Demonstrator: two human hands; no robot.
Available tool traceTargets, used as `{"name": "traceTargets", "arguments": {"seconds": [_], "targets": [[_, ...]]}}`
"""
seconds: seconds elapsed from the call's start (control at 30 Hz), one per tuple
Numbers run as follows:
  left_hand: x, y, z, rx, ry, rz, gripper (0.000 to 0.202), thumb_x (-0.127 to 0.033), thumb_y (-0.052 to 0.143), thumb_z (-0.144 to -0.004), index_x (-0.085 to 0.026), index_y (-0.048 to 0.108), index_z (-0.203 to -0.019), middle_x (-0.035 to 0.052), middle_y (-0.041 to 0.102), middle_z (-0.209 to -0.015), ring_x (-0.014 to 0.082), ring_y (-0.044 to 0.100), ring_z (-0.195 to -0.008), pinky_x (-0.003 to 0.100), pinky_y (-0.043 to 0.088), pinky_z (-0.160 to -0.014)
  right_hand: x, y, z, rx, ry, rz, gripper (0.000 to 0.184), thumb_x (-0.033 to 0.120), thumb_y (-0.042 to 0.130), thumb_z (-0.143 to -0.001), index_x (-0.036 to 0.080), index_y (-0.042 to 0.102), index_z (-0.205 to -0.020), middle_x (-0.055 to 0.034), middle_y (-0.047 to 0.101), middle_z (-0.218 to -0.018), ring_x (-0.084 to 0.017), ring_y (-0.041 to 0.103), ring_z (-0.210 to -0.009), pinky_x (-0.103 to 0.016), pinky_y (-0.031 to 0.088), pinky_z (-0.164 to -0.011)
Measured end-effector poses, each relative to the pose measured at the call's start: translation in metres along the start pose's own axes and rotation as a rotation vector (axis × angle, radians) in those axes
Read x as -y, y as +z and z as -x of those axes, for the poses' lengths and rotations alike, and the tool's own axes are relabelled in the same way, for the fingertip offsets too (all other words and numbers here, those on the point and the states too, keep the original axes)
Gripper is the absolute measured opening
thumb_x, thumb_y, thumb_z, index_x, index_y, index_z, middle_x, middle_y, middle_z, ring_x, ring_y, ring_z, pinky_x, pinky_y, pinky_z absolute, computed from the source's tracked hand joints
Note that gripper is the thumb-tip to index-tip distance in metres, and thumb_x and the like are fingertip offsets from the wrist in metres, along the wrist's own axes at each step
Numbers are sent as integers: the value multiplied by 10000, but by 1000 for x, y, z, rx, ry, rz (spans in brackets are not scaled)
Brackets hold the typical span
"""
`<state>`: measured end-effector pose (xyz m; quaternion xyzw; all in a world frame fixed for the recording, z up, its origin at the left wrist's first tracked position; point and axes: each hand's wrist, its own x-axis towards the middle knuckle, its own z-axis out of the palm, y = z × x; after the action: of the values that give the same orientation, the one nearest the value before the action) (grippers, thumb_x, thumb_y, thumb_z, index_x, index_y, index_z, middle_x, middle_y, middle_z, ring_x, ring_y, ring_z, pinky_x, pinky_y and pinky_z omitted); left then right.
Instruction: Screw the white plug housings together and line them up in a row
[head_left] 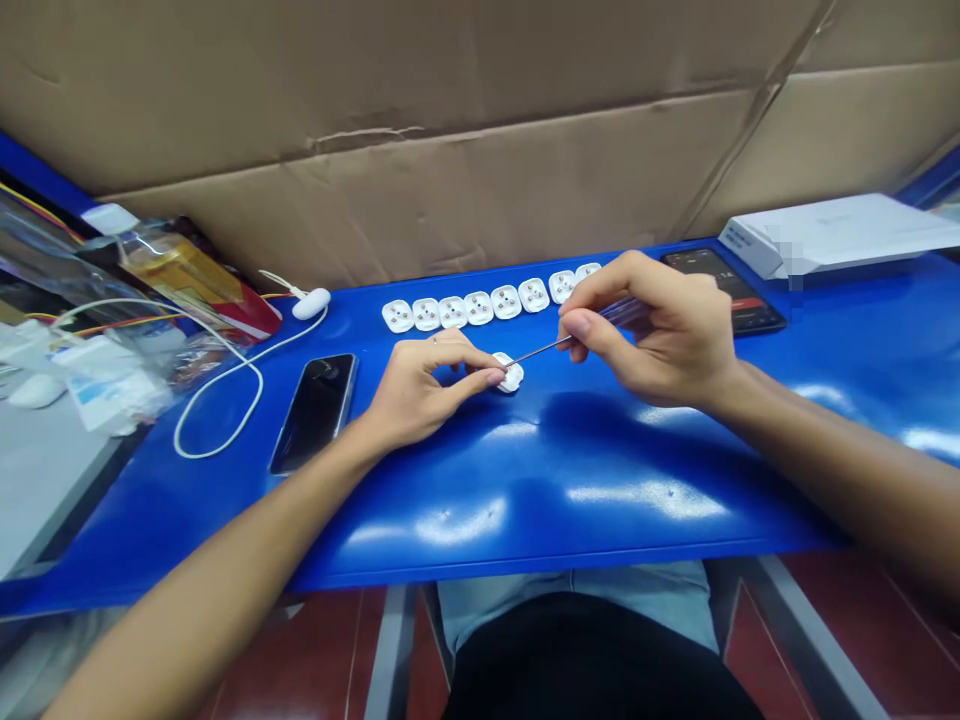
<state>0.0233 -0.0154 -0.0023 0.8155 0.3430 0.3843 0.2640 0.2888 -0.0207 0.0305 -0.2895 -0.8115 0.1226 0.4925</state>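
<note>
My left hand (427, 385) rests on the blue table (570, 480), its thumb and forefinger pinching a small white plastic part (511, 373). My right hand (652, 325) grips a thin screwdriver (551, 345) with a translucent handle. The metal tip points left and touches the white part. A row of several similar white parts (491, 304), each with small metal contacts, lies just behind my hands.
A dark phone (315, 408) lies left of my left hand. A white cable (225, 385) loops beside it. A second phone (731, 290) and a white box (832, 232) sit far right. Clear bags and packets (112, 330) crowd the left. A cardboard wall (480, 130) stands behind.
</note>
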Motion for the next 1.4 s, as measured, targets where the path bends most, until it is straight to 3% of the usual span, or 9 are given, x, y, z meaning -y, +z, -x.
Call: {"name": "traceTargets", "arguments": {"seconds": [0.3,0.4,0.5,0.63,0.73,0.87,0.97,1.13,1.4], "targets": [[2,-2,-1,45,96,-121,216,-380,704,-1022,-205,801,-941,29,796,-880,180,670,-798,327,518,-782,-3,-2,0,49,-58,43,29,243,696,-990,238,671,-977,15,766,-859,-138,737,-702,-268,633,-671],[5,-2,-1,35,174,-189,195,-340,686,-1033,-192,775,-943,28,774,-864,170,649,-779,320,509,-787,-5,-3,0,129,-45,47,127,258,751,-949,243,665,-1043,-11,775,-970,-171,767,-843,-293,652,-771],[6,-2,-1,-12,228,-236,189,-333,679,-1033,-199,767,-932,30,780,-859,175,649,-774,334,513,-812,-6,-2,1,122,-7,32,222,252,779,-920,251,661,-1108,-6,783,-1033,-178,787,-885,-284,658,-757],[4,-3,-2,-50,171,-314,261,-401,653,-1040,-213,754,-891,32,762,-823,190,625,-759,361,514,-824,-3,3,1,76,48,-24,118,249,758,-939,230,677,-1023,0,772,-957,-144,772,-766,-258,659,-702],[2,-3,-3,-14,137,-322,261,-463,683,-1015,-218,768,-996,39,732,-851,202,635,-817,369,521,-860,-4,5,1,81,30,-13,91,241,742,-945,237,683,-1013,-7,778,-940,-152,768,-764,-268,660,-723],[5,-2,-3,26,89,-300,470,-518,787,-928,-216,725,-1283,85,723,-1109,224,651,-946,360,535,-856,-11,4,3,119,-19,81,105,232,729,-942,238,680,-1035,-7,789,-946,-170,773,-779,-297,657,-738],[10,0,-2,69,16,-264,556,-540,811,-899,-216,702,-1336,97,727,-1222,222,661,-949,358,548,-845,-17,3,6,169,-27,153,116,239,715,-938,250,678,-1047,-12,798,-955,-188,778,-789,-318,646,-725],[16,2,1,132,-87,-243,470,-531,773,-936,-223,751,-1290,66,790,-1076,217,706,-926,351,569,-857,-20,4,8,213,-38,175,131,238,683,-942,256,679,-1071,-14,806,-959,-200,778,-787,-329,627,-706],[14,2,1,136,-74,-232,422,-521,778,-935,-233,776,-1243,46,808,-1045,210,732,-921,323,583,-843,-19,5,8,233,-66,175,131,222,680,-946,234,677,-1076,-26,806,-953,-200,780,-783,-313,600,-673]]}}
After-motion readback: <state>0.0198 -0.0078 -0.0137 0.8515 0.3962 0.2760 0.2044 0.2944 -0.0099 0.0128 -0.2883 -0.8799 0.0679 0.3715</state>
